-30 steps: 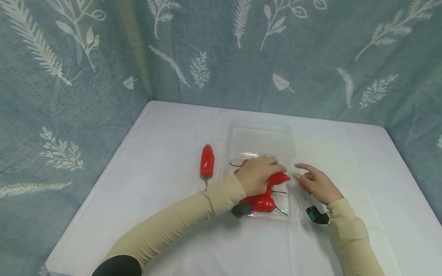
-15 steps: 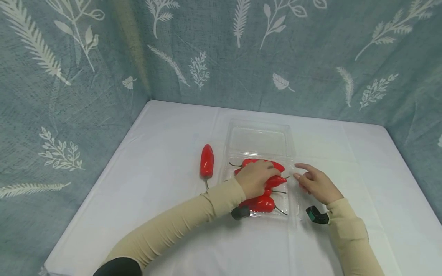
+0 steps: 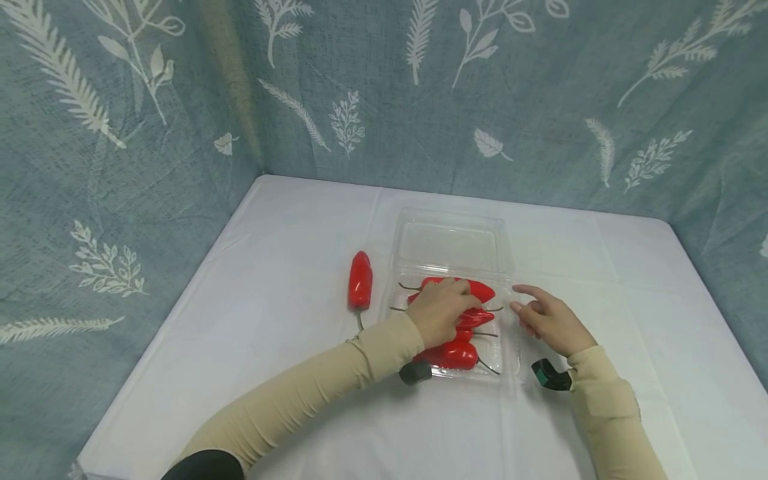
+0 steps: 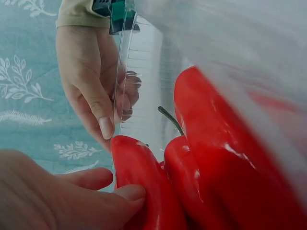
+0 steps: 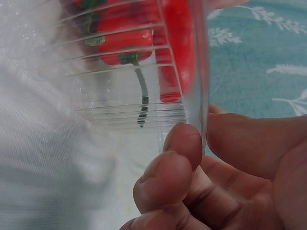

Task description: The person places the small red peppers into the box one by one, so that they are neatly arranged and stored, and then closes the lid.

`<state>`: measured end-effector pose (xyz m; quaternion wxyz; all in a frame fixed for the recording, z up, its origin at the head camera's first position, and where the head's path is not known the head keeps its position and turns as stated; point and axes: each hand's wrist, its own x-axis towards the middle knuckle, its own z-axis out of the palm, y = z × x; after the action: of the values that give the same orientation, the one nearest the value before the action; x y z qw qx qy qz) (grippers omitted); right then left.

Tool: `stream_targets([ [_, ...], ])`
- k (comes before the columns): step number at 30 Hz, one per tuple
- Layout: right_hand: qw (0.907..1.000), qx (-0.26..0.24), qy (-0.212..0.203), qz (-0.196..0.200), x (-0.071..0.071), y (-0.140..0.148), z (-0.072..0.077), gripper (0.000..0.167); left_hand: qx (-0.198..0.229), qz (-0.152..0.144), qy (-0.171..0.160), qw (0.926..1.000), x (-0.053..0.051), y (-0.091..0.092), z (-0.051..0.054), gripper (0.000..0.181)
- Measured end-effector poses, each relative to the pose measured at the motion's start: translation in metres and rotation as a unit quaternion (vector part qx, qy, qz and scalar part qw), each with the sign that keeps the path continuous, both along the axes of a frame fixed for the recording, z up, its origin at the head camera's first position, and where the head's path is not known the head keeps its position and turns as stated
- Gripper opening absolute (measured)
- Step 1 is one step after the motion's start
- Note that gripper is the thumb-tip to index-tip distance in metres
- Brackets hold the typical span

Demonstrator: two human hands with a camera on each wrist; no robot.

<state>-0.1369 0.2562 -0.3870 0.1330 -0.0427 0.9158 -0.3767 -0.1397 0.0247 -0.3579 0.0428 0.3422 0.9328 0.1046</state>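
White-covered surface (image 3: 288, 267); teal leaf-print drapes (image 3: 396, 133) behind and beside. Left fingers (image 4: 130, 193) grip a red pepper (image 4: 139, 163) inside the clear container (image 3: 451, 241); right fingers (image 5: 165, 177) pinch its edge. Loose pepper (image 3: 360, 280) lies left.

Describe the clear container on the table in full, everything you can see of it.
The container is clear and glossy, apparently thin plastic, with ribbed walls and an attached lid. It sits upright on the white tablecloth, its lid folded open on the far side. Several red peppers lie inside, their colour showing through. At its right side, the right hand pinches the rim.
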Motion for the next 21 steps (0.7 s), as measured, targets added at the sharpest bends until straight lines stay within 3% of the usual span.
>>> stream_targets([
  [7,1.0000,0.003,-0.002,-0.001,0.000,0.000,0.001,0.050,0.007,0.013,-0.003,0.9999,0.000,-0.003,0.003,0.050],
  [13,1.0000,0.007,0.000,0.001,-0.001,0.001,0.001,0.052,0.072,0.034,-0.012,0.9967,-0.009,-0.017,0.021,0.045],
  [17,1.0000,0.008,0.000,0.003,-0.001,0.000,0.001,0.051,0.140,0.088,-0.045,0.9852,-0.019,-0.039,0.035,0.045],
  [21,1.0000,0.009,-0.002,0.003,-0.001,0.000,0.001,0.051,0.171,0.157,-0.068,0.9704,-0.033,-0.066,0.042,0.044],
])
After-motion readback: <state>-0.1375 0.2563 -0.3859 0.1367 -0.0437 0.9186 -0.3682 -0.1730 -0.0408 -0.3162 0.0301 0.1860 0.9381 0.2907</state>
